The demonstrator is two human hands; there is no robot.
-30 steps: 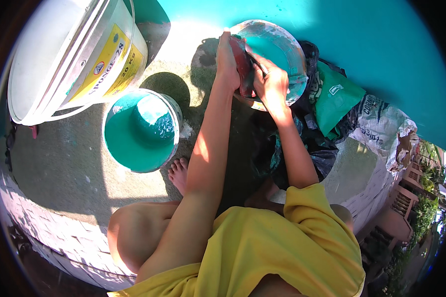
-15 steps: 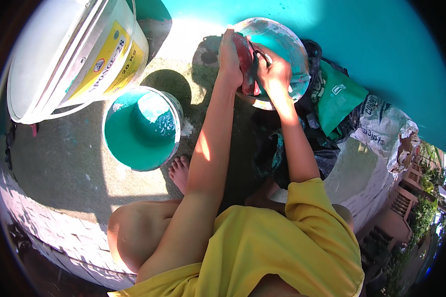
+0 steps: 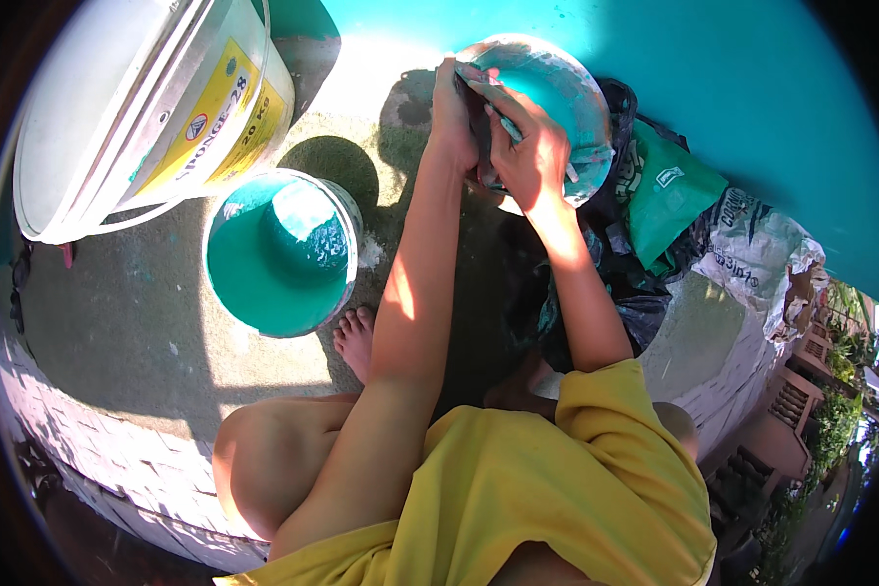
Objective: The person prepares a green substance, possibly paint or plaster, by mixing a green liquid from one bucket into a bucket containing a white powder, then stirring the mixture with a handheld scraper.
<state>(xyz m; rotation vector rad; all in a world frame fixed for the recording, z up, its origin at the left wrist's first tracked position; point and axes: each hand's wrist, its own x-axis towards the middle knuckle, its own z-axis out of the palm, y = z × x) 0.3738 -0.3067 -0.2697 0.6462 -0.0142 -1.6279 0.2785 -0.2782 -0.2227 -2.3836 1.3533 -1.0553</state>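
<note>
My left hand [image 3: 448,115] is wrapped round a dark red, flat, oblong thing [image 3: 481,137], its kind unclear, tilted so that mostly a narrow face shows. My right hand [image 3: 529,146] is bent close against it, index finger reaching to the top end. By the right thumb shows a small pale streaked bit [image 3: 510,128]; whether that is a held piece or paint, I cannot tell. Both hands are over the left side of a pale, paint-smeared round tub [image 3: 596,105] with teal inside. The fingertips of my left hand are partly hidden.
An open bucket of teal paint [image 3: 273,278] stands left of my forearms, by my bare foot [image 3: 354,342]. A large white lidded pail [image 3: 156,127] is at the far left. Black bags [image 3: 610,264], a green packet [image 3: 669,186] and a torn white sack [image 3: 757,244] lie right, beside a teal wall [image 3: 752,78].
My right hand has turned and opened its shape, index finger now reaching along the top of the dark red thing. That thing has tilted, showing less of its broad red face.
</note>
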